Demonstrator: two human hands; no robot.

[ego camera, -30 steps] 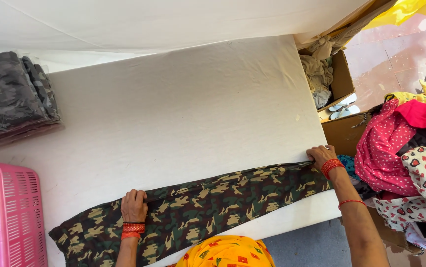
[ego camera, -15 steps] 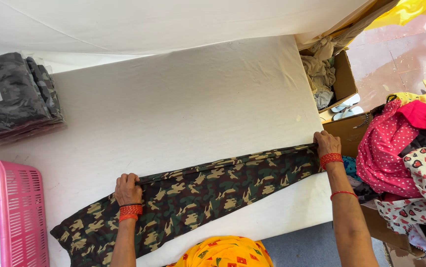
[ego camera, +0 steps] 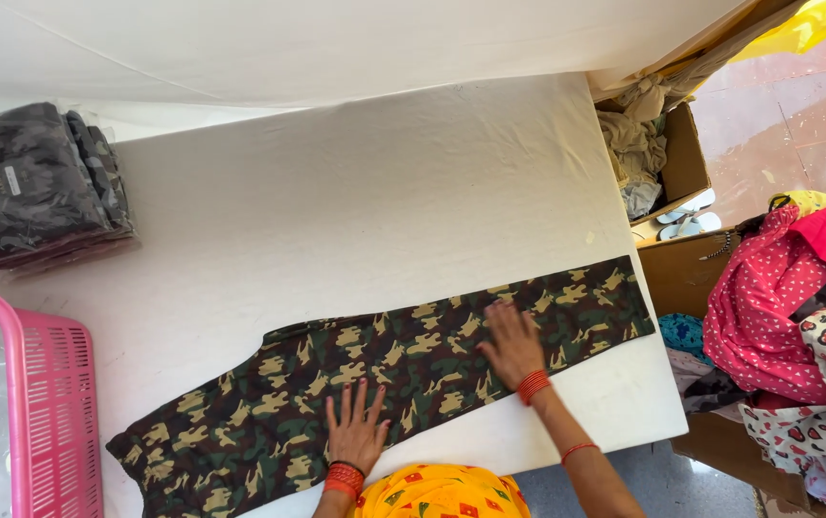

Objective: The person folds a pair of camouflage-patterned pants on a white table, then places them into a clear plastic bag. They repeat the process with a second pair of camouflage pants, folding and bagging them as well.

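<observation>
Left hand (ego camera: 355, 434) flat, fingers spread, palm pressing camouflage trousers (ego camera: 384, 369) near front edge; grip apart, nothing clasped. Right hand (ego camera: 511, 343) same, flat on trousers further right, grip apart. One pair trousers, lying stretched diagonally across white padded surface (ego camera: 355, 211). One pink plastic basket (ego camera: 48, 412) at left edge. One stack of dark folded garments in clear bags (ego camera: 34, 187) at far left. One cardboard box (ego camera: 667, 158) with pale cloth beyond right end. Heap of patterned clothes (ego camera: 796, 326) at right. Reddish floor (ego camera: 787, 115) beyond.
</observation>
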